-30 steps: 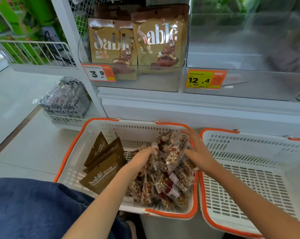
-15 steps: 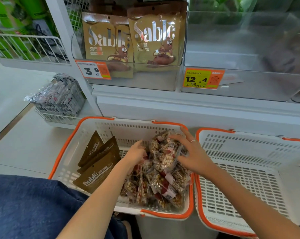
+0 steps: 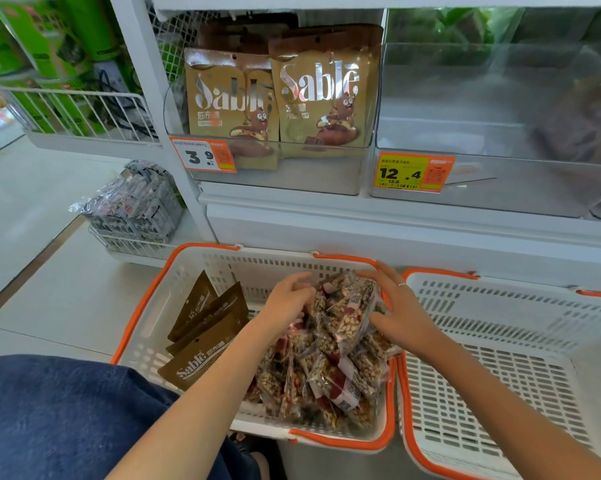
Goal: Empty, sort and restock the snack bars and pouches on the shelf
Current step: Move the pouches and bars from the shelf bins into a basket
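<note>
a bunch of nut bars is gathered between the left hand and right hand, fingers loosely curled around it. the clear bin at 1 o'clock is emptied; restocking is judged still ahead.

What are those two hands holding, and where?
Both hands grip a bunch of clear nut bar packets, one on each side, above the basket.
</note>
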The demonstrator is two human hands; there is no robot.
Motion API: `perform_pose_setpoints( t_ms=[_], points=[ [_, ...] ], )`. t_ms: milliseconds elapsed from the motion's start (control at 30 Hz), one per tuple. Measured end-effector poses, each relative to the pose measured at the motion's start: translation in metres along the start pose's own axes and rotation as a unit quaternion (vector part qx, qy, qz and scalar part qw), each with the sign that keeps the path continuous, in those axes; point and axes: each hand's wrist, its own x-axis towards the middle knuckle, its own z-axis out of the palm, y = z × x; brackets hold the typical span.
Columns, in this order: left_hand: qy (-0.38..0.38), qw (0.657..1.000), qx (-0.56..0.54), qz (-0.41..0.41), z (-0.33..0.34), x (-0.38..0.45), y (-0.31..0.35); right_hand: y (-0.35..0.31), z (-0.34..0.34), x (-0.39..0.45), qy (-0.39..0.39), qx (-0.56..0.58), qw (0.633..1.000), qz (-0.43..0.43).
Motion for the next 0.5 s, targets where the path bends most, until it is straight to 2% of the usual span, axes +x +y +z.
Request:
perform_pose_setpoints(
  t_ms=[200,300,367,433,500],
  points=[
    [-0.028,0.999,0.031,0.012,0.0,-0.011,0.008,0.008,0.002,0.007,-0.135,-0.15,0.979,-0.04],
    [-0.041,0.999,0.011,0.002,-0.001,-0.013,0.008,0.007,0.001,0.024,-0.094,-0.164,0.98,-0.06],
    [-0.025,1.0,-0.011,-0.003,-0.009,-0.009,0.011,0.003,-0.003,0.041,-0.013,-0.109,0.992,-0.068],
    [0.012,0.998,-0.05,-0.026,-0.019,-0.004,0.014,-0.006,-0.009,0.064,0.056,-0.112,0.991,-0.046],
    [0.037,0.995,-0.081,-0.054,-0.028,-0.001,0.013,-0.014,-0.006,0.089,0.033,-0.184,0.982,0.009]
  ],
)
